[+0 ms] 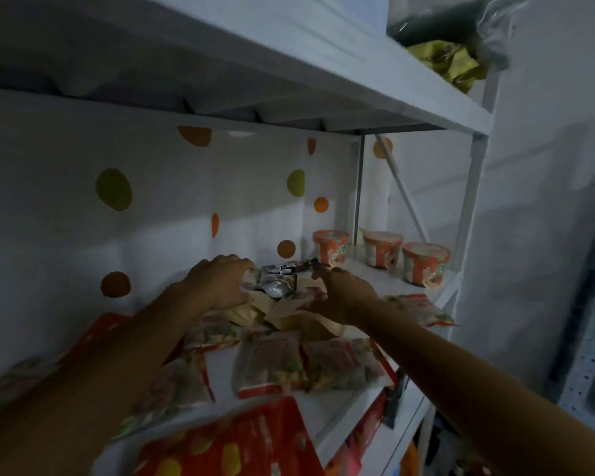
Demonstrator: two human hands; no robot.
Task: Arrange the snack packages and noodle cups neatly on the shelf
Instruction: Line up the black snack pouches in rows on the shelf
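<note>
Head view: left hand grips packets on shelf; right hand touches same pile, grip unclear.

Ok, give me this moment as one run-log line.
left hand: grips small packet pile | right hand: on pile, grip unclear | noodle cups: three upright, back right | flat snack packages: strewn in front

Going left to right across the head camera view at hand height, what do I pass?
Left hand, small packets, right hand, middle noodle cup, rightmost noodle cup. The leftmost cup overlaps the right hand, so it's skipped.
</note>
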